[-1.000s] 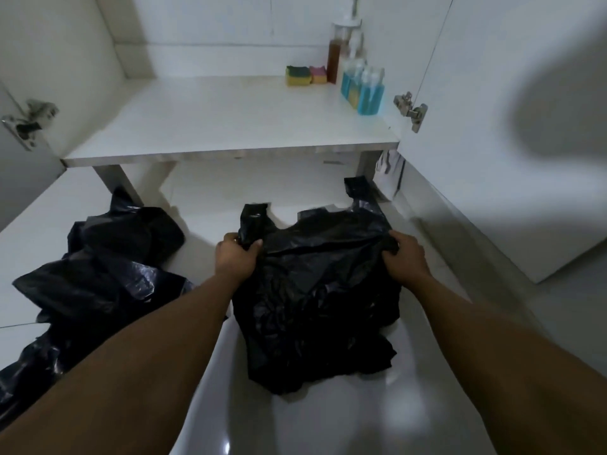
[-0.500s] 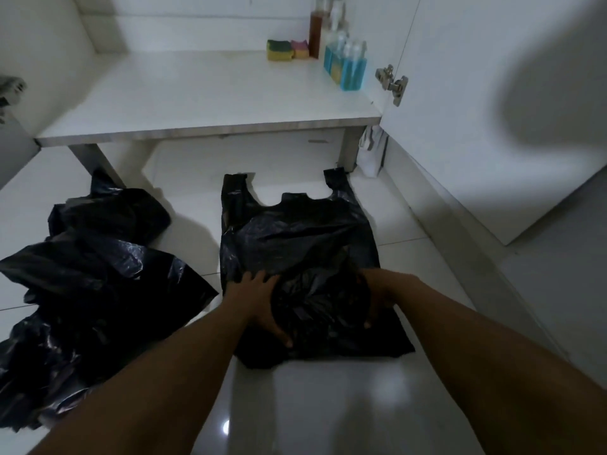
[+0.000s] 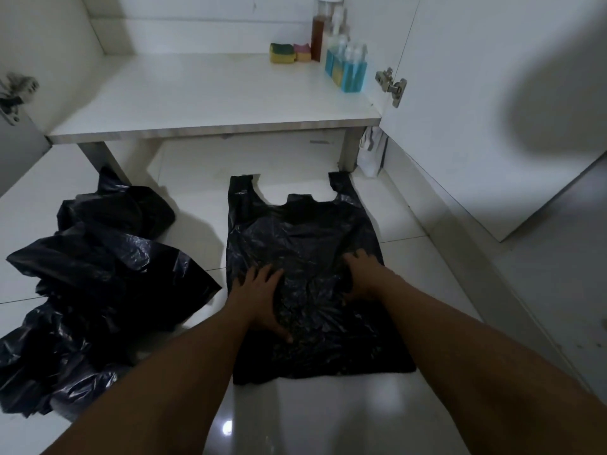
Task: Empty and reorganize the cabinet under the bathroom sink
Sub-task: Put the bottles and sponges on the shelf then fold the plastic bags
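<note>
A black plastic carrier bag (image 3: 305, 234) lies spread flat on the white tiled floor in front of the open cabinet, its two handles pointing toward the cabinet. My left hand (image 3: 262, 300) rests palm down on the bag's lower middle with fingers spread. My right hand (image 3: 364, 277) presses flat on the bag just to the right of it. Neither hand grips anything. A heap of crumpled black plastic bags (image 3: 92, 284) sits on the floor to the left.
The white cabinet shelf (image 3: 197, 96) holds sponges (image 3: 289, 53), a brown bottle (image 3: 318, 37) and blue-liquid bottles (image 3: 348, 68) at its back right. The open cabinet door (image 3: 492, 103) with its hinge (image 3: 392, 87) stands to the right. A small white bag (image 3: 371, 156) leans under the shelf.
I laid the bag down from a lifted hold by its top edge onto the floor, and both hands moved to its lower middle, flat on it. The bag now lies smoother and wider.
</note>
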A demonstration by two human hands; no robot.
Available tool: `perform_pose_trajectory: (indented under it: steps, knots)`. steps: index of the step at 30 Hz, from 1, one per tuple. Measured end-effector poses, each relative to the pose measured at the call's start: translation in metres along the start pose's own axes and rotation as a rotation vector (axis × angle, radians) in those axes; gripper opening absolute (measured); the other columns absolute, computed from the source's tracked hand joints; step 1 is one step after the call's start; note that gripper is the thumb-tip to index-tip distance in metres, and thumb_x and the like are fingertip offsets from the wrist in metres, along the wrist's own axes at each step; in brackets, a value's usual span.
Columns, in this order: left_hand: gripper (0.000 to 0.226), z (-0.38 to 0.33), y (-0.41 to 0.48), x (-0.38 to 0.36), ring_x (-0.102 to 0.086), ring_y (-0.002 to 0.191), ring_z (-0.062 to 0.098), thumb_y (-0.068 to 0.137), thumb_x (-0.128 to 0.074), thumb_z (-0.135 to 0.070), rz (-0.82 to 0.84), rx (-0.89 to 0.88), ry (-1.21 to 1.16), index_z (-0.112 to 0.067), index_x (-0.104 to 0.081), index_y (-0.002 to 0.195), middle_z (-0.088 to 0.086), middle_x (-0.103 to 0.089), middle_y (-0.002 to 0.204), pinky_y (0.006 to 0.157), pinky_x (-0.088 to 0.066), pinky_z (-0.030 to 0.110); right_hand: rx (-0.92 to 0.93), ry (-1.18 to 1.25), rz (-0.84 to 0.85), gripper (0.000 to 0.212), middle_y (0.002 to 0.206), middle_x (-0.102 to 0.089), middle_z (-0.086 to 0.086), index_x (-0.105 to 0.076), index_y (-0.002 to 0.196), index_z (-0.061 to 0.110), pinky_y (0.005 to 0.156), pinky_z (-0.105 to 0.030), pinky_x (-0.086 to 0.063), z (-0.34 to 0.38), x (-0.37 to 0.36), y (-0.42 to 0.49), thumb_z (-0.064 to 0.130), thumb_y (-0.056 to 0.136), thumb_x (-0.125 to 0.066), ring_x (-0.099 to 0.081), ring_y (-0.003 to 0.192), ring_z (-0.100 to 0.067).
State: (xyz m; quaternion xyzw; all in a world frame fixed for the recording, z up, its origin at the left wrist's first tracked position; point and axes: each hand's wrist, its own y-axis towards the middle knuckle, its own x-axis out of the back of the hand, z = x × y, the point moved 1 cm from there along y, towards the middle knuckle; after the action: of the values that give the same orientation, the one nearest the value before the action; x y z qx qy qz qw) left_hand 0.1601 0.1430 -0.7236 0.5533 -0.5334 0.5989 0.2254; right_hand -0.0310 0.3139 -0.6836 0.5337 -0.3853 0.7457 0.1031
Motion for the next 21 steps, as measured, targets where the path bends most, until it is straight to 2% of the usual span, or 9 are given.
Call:
perform_pose_trajectory:
  steps: [2,4,7,9,11,13,14,18,21]
  knots:
    - [0.151,0.001,-0.001,-0.005,-0.005,0.147,0.033,0.039,-0.077,-0.082,0.044,-0.004,0.020,-0.031,0.003,0.156,-0.001,0.001,0.163,0.115,-0.017,0.063,-0.003,-0.053,0.062,0.115,0.153,-0.018,-0.014,-0.019,0.150,0.021,0.109,-0.055,-0.035,-0.002,-0.015,-0.003,0.039,0.061,-0.088,-0.023,0.139,-0.040]
    - [0.154,0.003,-0.003,-0.008,-0.009,0.146,0.034,0.032,-0.073,-0.086,0.050,-0.028,0.070,-0.033,0.004,0.155,-0.001,-0.002,0.163,0.113,-0.021,0.062,-0.008,-0.099,0.115,0.117,0.154,-0.019,-0.014,-0.019,0.150,0.022,0.109,-0.054,-0.036,-0.009,-0.019,-0.002,0.041,0.058,-0.089,-0.026,0.139,-0.039]
    - [0.159,0.004,-0.002,-0.003,-0.019,0.144,0.032,0.019,-0.047,-0.104,-0.021,-0.076,0.165,-0.036,0.002,0.154,-0.001,-0.013,0.161,0.114,-0.018,0.058,-0.007,-0.074,0.186,0.122,0.152,-0.031,-0.012,-0.021,0.149,0.023,0.109,-0.048,-0.039,-0.008,0.000,0.005,0.045,0.052,-0.091,-0.039,0.135,-0.034]
    - [0.140,0.004,0.006,0.008,-0.025,0.140,0.031,0.038,-0.037,-0.107,-0.158,-0.028,0.109,-0.034,-0.010,0.154,0.000,-0.023,0.157,0.113,-0.022,0.056,0.007,0.021,0.113,0.108,0.146,-0.042,-0.012,-0.032,0.146,0.018,0.107,-0.043,-0.042,0.000,0.020,0.015,0.045,0.058,-0.088,-0.047,0.129,-0.032]
    - [0.109,0.006,0.020,0.023,-0.029,0.136,0.032,0.064,-0.047,-0.092,-0.271,0.034,0.074,-0.025,-0.027,0.148,0.005,-0.031,0.151,0.111,-0.028,0.054,0.021,0.112,-0.008,0.079,0.135,-0.051,-0.013,-0.044,0.136,0.015,0.099,-0.040,-0.047,0.007,0.036,0.029,0.041,0.071,-0.081,-0.054,0.119,-0.031]
    - [0.088,0.011,0.037,0.039,-0.034,0.131,0.032,0.072,-0.061,-0.074,-0.326,0.088,0.088,-0.019,-0.039,0.137,0.009,-0.038,0.142,0.106,-0.033,0.050,0.010,0.160,-0.105,0.060,0.126,-0.054,-0.012,-0.050,0.127,0.014,0.094,-0.042,-0.050,0.011,0.044,0.044,0.039,0.077,-0.074,-0.057,0.112,-0.031]
    - [0.085,0.016,0.045,0.047,-0.036,0.128,0.032,0.071,-0.065,-0.069,-0.333,0.120,0.077,-0.018,-0.042,0.134,0.010,-0.040,0.138,0.104,-0.035,0.049,0.012,0.180,-0.145,0.056,0.123,-0.053,-0.012,-0.052,0.125,0.014,0.094,-0.044,-0.050,0.012,0.046,0.051,0.038,0.078,-0.072,-0.056,0.112,-0.032]
    - [0.102,0.042,0.071,0.069,-0.036,0.132,0.031,0.059,-0.076,-0.070,-0.243,0.171,0.049,-0.020,-0.037,0.139,0.008,-0.039,0.139,0.106,-0.033,0.053,-0.034,0.133,-0.194,0.057,0.136,-0.039,-0.016,-0.043,0.136,0.014,0.103,-0.052,-0.041,0.010,0.040,0.073,0.029,0.086,-0.065,-0.037,0.127,-0.038]
    - [0.121,0.059,0.087,0.066,-0.027,0.142,0.032,0.053,-0.082,-0.068,-0.103,0.144,0.073,-0.022,-0.025,0.150,0.009,-0.029,0.152,0.115,-0.021,0.058,-0.104,0.098,-0.077,0.076,0.152,-0.021,-0.017,-0.026,0.148,0.016,0.111,-0.057,-0.030,0.003,0.024,0.089,0.024,0.085,-0.068,-0.018,0.140,-0.042]
